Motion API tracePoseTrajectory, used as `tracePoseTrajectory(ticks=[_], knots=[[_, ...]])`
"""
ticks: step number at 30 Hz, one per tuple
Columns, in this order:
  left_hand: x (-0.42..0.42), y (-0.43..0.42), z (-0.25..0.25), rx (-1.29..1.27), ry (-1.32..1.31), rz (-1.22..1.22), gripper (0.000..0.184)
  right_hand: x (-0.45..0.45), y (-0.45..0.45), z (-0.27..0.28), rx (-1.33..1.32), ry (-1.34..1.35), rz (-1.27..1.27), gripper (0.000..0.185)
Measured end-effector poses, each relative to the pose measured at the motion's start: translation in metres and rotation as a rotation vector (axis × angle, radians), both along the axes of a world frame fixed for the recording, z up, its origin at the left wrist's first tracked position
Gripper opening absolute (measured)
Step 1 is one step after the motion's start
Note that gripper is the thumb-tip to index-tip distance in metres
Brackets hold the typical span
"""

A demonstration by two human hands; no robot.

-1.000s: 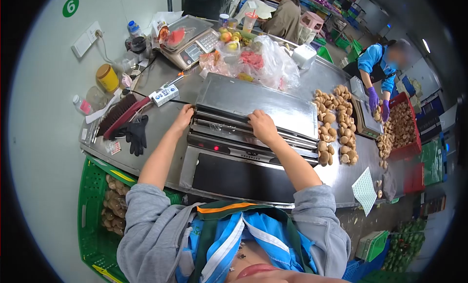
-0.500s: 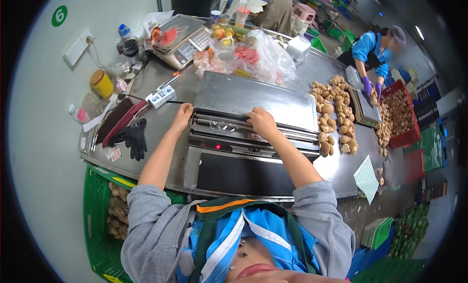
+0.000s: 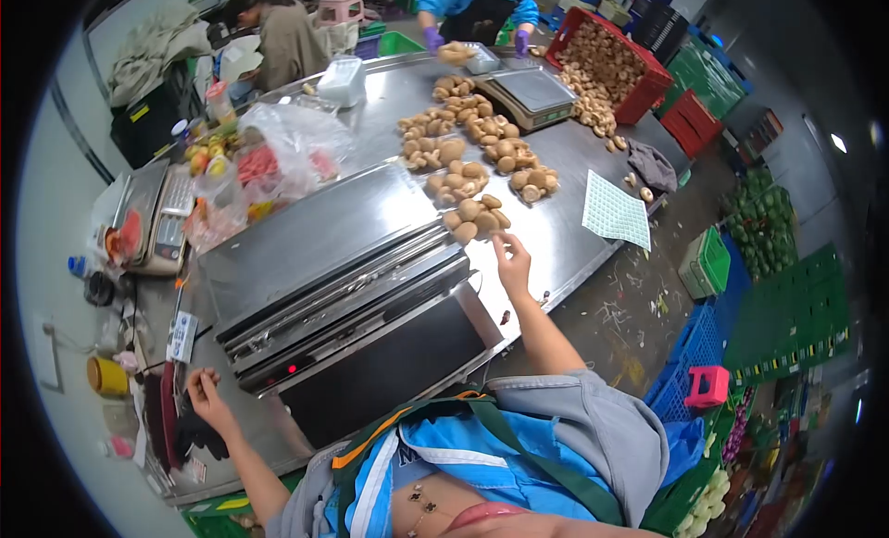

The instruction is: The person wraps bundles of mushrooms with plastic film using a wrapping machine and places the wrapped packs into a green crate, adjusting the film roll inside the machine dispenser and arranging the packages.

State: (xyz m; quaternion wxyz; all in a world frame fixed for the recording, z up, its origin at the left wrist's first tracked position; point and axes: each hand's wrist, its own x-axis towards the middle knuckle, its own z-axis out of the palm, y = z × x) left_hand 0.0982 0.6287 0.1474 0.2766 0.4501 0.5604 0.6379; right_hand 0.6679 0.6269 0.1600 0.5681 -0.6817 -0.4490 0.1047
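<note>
A metal film-wrapping machine [image 3: 319,251] with a black plate [image 3: 389,362] and a lit red switch lies on the steel table in front of me. My left hand [image 3: 211,397] hovers off the machine's left end, fingers loosely bent and apart, holding nothing visible. Past the machine's right end, my right hand [image 3: 512,263] is beside the nearest brown mushrooms [image 3: 475,218], its fingers partly extended and nothing seen in them. Whether its fingertips touch those mushrooms I cannot tell. More mushroom clusters [image 3: 509,154] stand in rows behind.
At the far side a co-worker's purple-gloved hands [image 3: 433,40] are near a clear tray and a digital scale [image 3: 530,98]. A red crate [image 3: 607,66] spills mushrooms. Plastic bags [image 3: 287,140], a second scale [image 3: 153,218] and a patterned sheet [image 3: 616,209] are also on the table.
My view has swung right. My right hand has left the machine's film bar and moved right to the mushrooms. My left hand has come away from the machine's left edge.
</note>
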Motion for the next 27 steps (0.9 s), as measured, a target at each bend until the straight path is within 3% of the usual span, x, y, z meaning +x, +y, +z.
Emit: tracePoseTrajectory(ticks=[2,4,5,8,9,11,12,14,15,18,20,22,23,25,27], knots=[[0.032,-0.002,0.010,0.000,0.047,-0.030,0.014,0.056,0.023,-0.023,-0.090,0.006,-0.022,0.023],[0.083,0.002,0.016,0.007,0.054,-0.105,0.013,0.094,0.052,-0.040,-0.077,-0.450,0.153,0.027],[0.113,0.006,0.021,0.015,0.061,-0.187,0.012,0.108,0.071,-0.053,-0.159,-0.457,0.246,0.034],[0.226,0.010,0.041,-0.062,0.149,-0.381,0.006,0.123,0.115,-0.076,-0.251,-0.872,0.343,0.047],[0.266,0.011,0.049,-0.061,0.132,-0.483,0.005,0.127,0.122,-0.082,-0.245,-0.859,0.363,0.047],[0.329,0.015,0.052,-0.073,0.397,-0.693,0.004,0.132,0.123,-0.096,-0.297,-0.871,0.430,0.052],[0.359,0.020,0.051,0.053,0.490,-0.803,0.007,0.134,0.117,-0.098,-0.301,-0.858,0.442,0.052],[0.416,0.023,0.046,0.067,0.504,-1.018,0.008,0.144,0.097,-0.098,-0.414,-0.879,0.377,0.053],[0.443,0.020,0.035,-0.061,0.447,-1.087,0.010,0.152,0.084,-0.104,-0.427,-0.879,0.352,0.054],[0.524,0.019,-0.006,-0.037,0.607,-1.216,0.041,0.176,0.050,-0.106,-0.374,-0.897,0.252,0.055],[0.570,0.033,-0.044,-0.052,0.616,-1.099,0.061,0.202,0.033,-0.088,-0.470,-0.856,0.223,0.059],[0.602,0.055,-0.069,-0.126,0.626,-0.986,0.072,0.238,0.017,-0.100,-0.285,-0.378,-0.107,0.063],[0.615,0.065,-0.075,-0.277,0.586,-0.863,0.079,0.249,0.011,-0.119,-0.287,-0.380,-0.110,0.063],[0.636,0.072,-0.099,-0.419,0.540,-0.740,0.087,0.263,0.001,-0.148,-0.323,0.144,0.045,0.065],[0.651,0.075,-0.113,-0.498,0.683,-0.831,0.100,0.255,-0.005,-0.147,-0.371,-0.027,0.109,0.065]])
